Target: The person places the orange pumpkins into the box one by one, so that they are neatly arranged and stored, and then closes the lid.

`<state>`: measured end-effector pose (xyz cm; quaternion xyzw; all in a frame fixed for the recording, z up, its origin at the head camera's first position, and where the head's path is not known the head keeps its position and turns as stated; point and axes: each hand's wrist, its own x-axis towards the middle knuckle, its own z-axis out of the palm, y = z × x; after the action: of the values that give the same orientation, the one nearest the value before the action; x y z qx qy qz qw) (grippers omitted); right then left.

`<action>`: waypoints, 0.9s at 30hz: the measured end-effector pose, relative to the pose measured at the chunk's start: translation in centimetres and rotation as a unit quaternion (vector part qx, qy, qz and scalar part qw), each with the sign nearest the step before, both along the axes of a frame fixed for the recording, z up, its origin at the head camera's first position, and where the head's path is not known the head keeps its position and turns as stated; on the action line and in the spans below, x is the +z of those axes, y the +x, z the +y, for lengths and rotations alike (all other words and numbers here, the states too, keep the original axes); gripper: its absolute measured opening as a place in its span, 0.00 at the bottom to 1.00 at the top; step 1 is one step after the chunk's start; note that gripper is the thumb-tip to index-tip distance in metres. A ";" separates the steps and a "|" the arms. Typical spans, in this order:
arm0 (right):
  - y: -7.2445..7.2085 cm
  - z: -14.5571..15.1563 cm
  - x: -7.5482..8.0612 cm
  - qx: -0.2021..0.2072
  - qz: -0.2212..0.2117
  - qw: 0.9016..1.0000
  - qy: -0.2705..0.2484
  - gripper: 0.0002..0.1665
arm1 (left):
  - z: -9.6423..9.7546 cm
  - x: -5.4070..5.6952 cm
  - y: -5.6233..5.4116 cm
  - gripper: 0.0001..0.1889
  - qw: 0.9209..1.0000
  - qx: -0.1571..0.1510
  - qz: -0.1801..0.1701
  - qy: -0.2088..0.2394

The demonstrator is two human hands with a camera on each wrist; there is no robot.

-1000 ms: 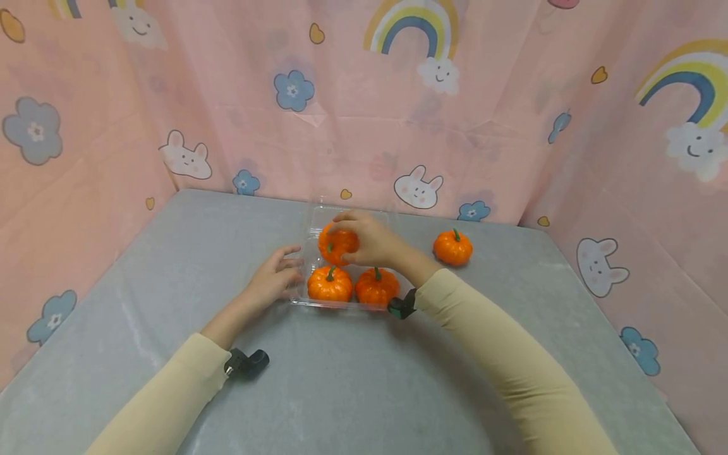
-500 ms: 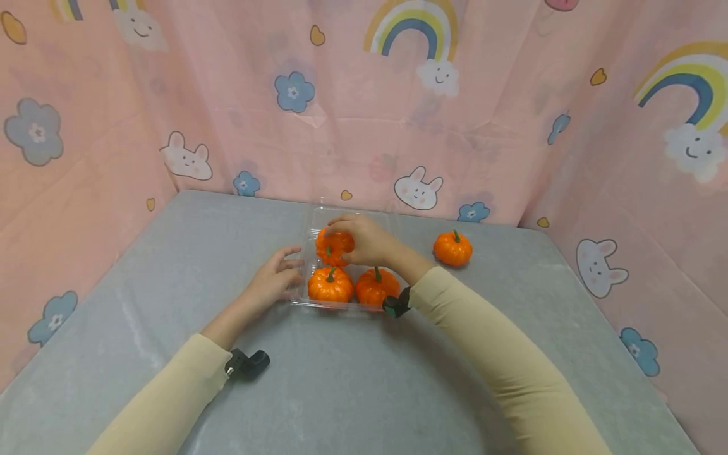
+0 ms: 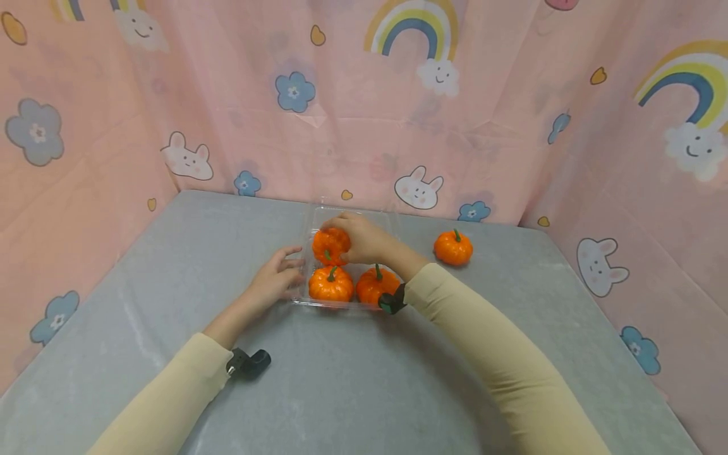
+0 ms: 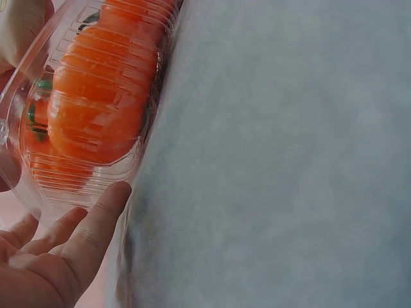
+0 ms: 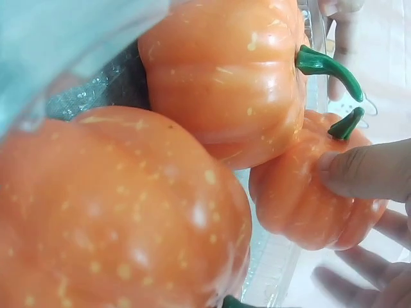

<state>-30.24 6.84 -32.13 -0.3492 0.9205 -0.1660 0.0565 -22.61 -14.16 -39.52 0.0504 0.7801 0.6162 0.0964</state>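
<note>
My right hand [image 3: 366, 240] grips a small orange pumpkin [image 3: 328, 245] with a green stem, at the back left of a clear plastic container [image 3: 341, 306]. In the right wrist view the thumb [image 5: 369, 170] presses on that pumpkin, which is tilted with its stem leaning toward me. Two similar pumpkins sit side by side along the container's front: the left one [image 3: 331, 285] and the right one [image 3: 374, 284]. My left hand [image 3: 274, 278], fingers loosely spread, is at the container's left side. In the left wrist view a fingertip [image 4: 117, 192] meets the ribbed wall.
Another orange pumpkin [image 3: 453, 248] stands on the grey table [image 3: 352, 379], right of the container. Behind the container, its clear lid appears raised near the pink patterned curtain [image 3: 227, 82]. The curtain encloses the back and both sides.
My right hand has moved slightly left with the pumpkin, toward the container's left wall. The left hand and the other pumpkins stay where they were.
</note>
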 end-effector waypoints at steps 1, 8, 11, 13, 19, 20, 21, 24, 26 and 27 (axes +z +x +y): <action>0.0 0.0 0.0 -0.002 -0.001 1.000 0.004 0.38 | 0.0 0.0 0.0 0.32 1.000 0.001 0.000 0.000; 0.1 -0.2 0.2 -0.006 -0.009 1.000 0.018 0.38 | 0.1 0.2 0.1 0.32 1.000 0.000 0.000 -0.002; 0.1 -0.2 0.3 -0.001 -0.006 1.000 0.025 0.37 | 0.1 0.2 0.0 0.32 1.000 0.000 0.000 -0.003; 0.0 -0.2 0.3 0.004 -0.006 1.000 0.025 0.35 | 0.1 0.2 0.0 0.32 1.000 0.000 0.000 -0.003; -0.2 -0.3 0.5 0.023 -0.005 0.999 0.026 0.25 | 0.1 0.3 0.0 0.32 1.000 0.001 0.003 -0.005; -0.2 -0.3 0.5 0.025 -0.004 0.999 0.028 0.25 | 0.1 0.3 0.0 0.32 1.000 0.002 0.003 -0.005; -0.2 -0.4 0.4 0.025 -0.003 0.999 0.030 0.25 | 0.0 0.3 0.0 0.32 1.000 0.001 0.002 -0.006; -0.2 -0.5 0.4 0.021 -0.003 0.999 0.032 0.25 | 0.0 0.2 0.0 0.32 1.000 0.000 0.002 -0.005; -0.2 -0.5 0.3 0.017 -0.004 0.999 0.032 0.25 | 0.0 0.1 0.0 0.32 1.000 0.000 0.001 -0.003; -0.2 -0.6 0.3 0.016 -0.005 0.999 0.033 0.25 | 0.0 0.1 0.0 0.32 1.000 -0.002 0.004 -0.003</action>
<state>-30.47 6.28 -31.85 -0.3606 0.9196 -0.1367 0.0753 -22.65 -14.12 -39.40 0.0542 0.7819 0.6137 0.0952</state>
